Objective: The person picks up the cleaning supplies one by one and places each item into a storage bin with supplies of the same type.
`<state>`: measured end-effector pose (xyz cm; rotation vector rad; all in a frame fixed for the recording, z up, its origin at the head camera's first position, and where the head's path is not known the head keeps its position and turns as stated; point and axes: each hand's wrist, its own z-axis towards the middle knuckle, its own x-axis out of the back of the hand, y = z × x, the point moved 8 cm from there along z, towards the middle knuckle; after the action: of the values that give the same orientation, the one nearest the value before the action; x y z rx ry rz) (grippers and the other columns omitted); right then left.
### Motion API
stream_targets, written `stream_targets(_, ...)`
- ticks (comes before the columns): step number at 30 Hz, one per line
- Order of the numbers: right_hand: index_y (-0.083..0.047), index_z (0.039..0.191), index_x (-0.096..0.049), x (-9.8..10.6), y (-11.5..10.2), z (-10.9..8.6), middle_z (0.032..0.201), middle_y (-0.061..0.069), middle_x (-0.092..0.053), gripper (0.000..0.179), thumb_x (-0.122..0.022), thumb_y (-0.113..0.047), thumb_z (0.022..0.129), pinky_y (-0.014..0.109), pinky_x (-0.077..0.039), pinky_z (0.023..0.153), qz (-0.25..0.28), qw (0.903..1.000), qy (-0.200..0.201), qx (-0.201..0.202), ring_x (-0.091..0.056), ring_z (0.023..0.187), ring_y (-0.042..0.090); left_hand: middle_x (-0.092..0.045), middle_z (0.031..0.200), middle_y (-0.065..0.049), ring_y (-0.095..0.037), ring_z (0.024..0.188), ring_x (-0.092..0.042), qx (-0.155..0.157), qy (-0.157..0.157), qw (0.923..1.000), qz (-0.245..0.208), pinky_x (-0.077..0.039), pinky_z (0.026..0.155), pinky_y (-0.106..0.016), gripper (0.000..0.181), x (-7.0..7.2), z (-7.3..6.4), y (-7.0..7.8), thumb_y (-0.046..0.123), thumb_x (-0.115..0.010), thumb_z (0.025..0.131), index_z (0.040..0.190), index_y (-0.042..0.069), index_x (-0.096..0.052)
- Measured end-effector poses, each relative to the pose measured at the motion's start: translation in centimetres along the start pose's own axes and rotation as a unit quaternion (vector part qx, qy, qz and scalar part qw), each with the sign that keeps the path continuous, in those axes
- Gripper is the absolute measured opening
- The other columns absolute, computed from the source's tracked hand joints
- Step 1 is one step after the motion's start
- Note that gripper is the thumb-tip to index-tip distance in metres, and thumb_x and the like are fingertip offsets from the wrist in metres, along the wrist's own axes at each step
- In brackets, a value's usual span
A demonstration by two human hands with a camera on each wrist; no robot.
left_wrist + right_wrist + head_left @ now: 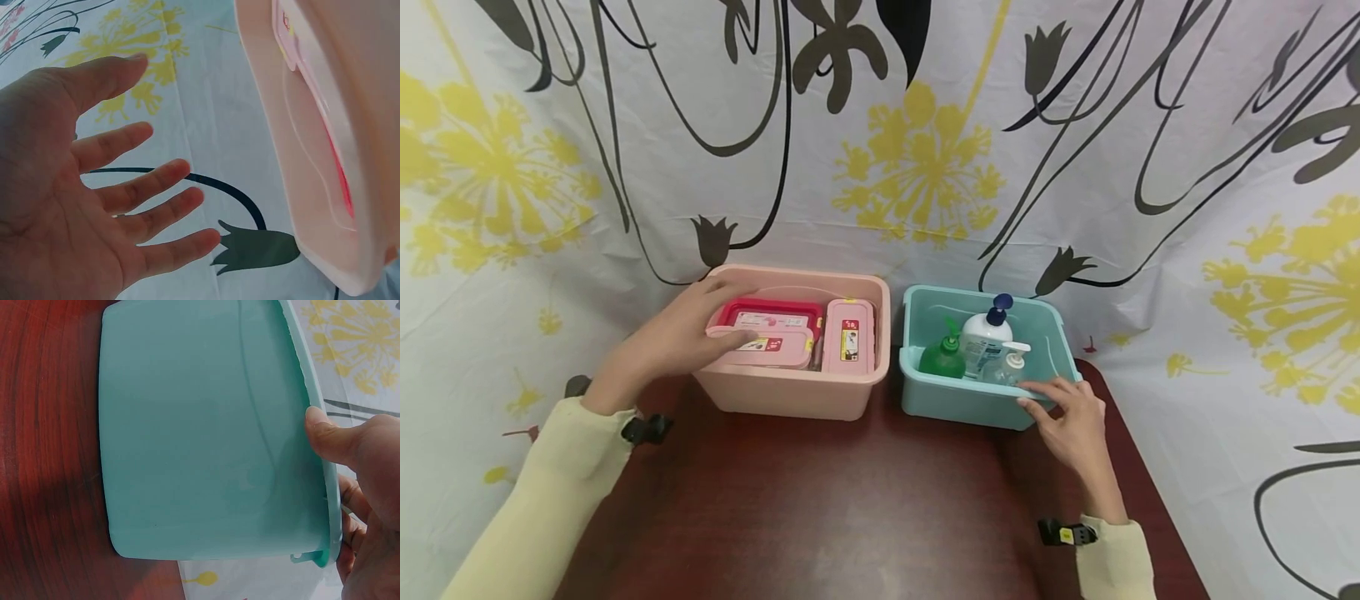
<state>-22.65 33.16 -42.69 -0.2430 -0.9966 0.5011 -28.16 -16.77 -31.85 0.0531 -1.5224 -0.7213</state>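
Observation:
My left hand (688,325) hovers over the left side of a pink plastic bin (790,393). In the left wrist view, the hand (94,181) has its fingers spread and nothing in the palm. Inside that bin lie a pink lidded box (850,337), another pink box (775,348) and a red-rimmed box (790,307). With thumb outside and fingers over the edge, my right hand (1071,421) pinches the front right rim of a teal bin (200,437). This bin holds a green pump bottle (942,360), a white pump bottle (983,337) and a clear one (1006,368).
Both bins stand side by side at the back of a dark red wooden table (850,500), a narrow gap between them. Behind them hangs a white sheet (820,192) with yellow and grey flowers, which also runs along both sides.

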Motion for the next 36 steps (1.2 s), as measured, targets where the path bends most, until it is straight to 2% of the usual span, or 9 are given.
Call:
stream_targets(12, -0.012, 0.106, -0.08, 0.1, -0.1, 0.0, 0.085, 0.008, -0.067, 0.024, -0.084, -0.009, 0.083, 0.051, -0.026, 0.08, 0.002, 1.0, -0.001, -0.001, -0.043, 0.083, 0.025, -0.035, 0.159, -0.021, -0.043, 0.144, -0.031, 0.055, 0.049, 0.9973, -0.007, -0.034, 0.109, -0.074, 0.079, -0.5, -1.4, -1.6, 0.043, -0.074, 0.091, 0.157, 0.017, -0.039)
stream_targets(16, -0.013, 0.106, -0.081, 0.1, -0.2, 0.0, 0.085, 0.007, -0.067, 0.024, -0.084, -0.009, 0.083, 0.051, -0.026, 0.08, 0.001, 1.0, -0.002, -0.002, -0.044, 0.083, 0.024, -0.036, 0.157, -0.022, -0.044, 0.143, -0.031, 0.06, 0.084, 0.9946, 0.0, -0.037, 0.108, -0.074, 0.082, -0.5, -2.0, -1.8, 0.044, -0.074, 0.091, 0.158, 0.015, -0.037)
stream_targets(20, -0.012, 0.107, -0.08, 0.1, -0.1, -0.1, 0.086, 0.008, -0.067, 0.024, -0.084, -0.009, 0.083, 0.052, -0.026, 0.081, 0.0, 1.0, -0.003, -0.004, -0.043, 0.084, 0.022, -0.039, 0.154, -0.023, -0.044, 0.14, -0.033, 0.045, 0.135, 0.9897, -0.003, -0.036, 0.107, -0.073, 0.083, -0.5, -2.7, -1.8, 0.04, -0.077, 0.09, 0.158, 0.013, -0.038)
stream_targets(23, -0.012, 0.107, -0.08, 0.0, -0.2, -0.1, 0.086, 0.01, -0.068, 0.024, -0.083, -0.009, 0.084, 0.052, -0.026, 0.082, 0.002, 1.0, -0.004, -0.005, -0.043, 0.084, 0.023, -0.04, 0.153, -0.025, -0.046, 0.139, -0.034, 0.047, 0.159, 0.986, -0.013, -0.036, 0.106, -0.074, 0.085, -0.7, -3.1, -2.1, 0.038, -0.078, 0.089, 0.158, 0.012, -0.037)
stream_targets(30, -0.012, 0.107, -0.08, 0.2, -0.4, 0.0, 0.087, 0.011, -0.068, 0.024, -0.084, -0.01, 0.084, 0.053, -0.026, 0.082, 0.005, 1.0, -0.001, -0.003, -0.043, 0.085, 0.022, -0.038, 0.154, -0.025, -0.047, 0.141, -0.031, 0.09, 0.191, 0.9764, -0.046, -0.033, 0.107, -0.074, 0.09, -1.4, -3.6, -3.5, 0.039, -0.079, 0.087, 0.16, 0.013, -0.032)
stream_targets(36, -0.013, 0.107, -0.08, 0.2, -0.3, -0.1, 0.088, 0.011, -0.069, 0.023, -0.083, -0.01, 0.084, 0.052, -0.026, 0.082, 0.007, 0.9999, -0.003, -0.009, -0.043, 0.085, 0.021, -0.037, 0.154, -0.029, -0.051, 0.141, -0.03, 0.117, 0.208, 0.9701, -0.043, -0.032, 0.106, -0.077, 0.094, -1.8, -4.4, -4.6, 0.041, -0.078, 0.087, 0.161, 0.009, -0.028)
